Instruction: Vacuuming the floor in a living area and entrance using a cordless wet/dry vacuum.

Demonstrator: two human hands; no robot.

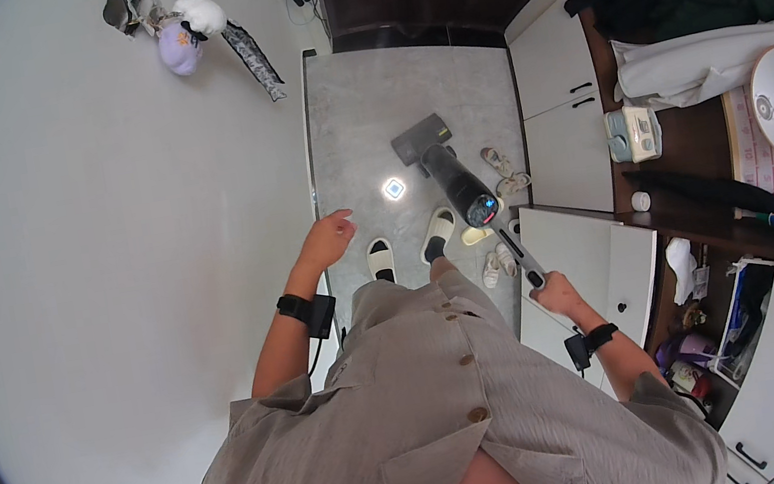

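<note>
The upright floor cleaner (457,185) rests on grey tiles (353,105), handle (516,250) gripped by the right hand (558,296), left hand (326,241) empty, apparently mid-sweep, the next stroke likely calling for steering past the sandals (514,184).

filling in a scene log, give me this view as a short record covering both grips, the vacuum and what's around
right grip: closed on the vacuum handle
left grip: empty, apart from the vacuum
vacuum: dark body, grey handle, head down on the floor
footwear: pale slippers, worn
right side: white cabinet, with loose shoes on the floor nearby
</note>
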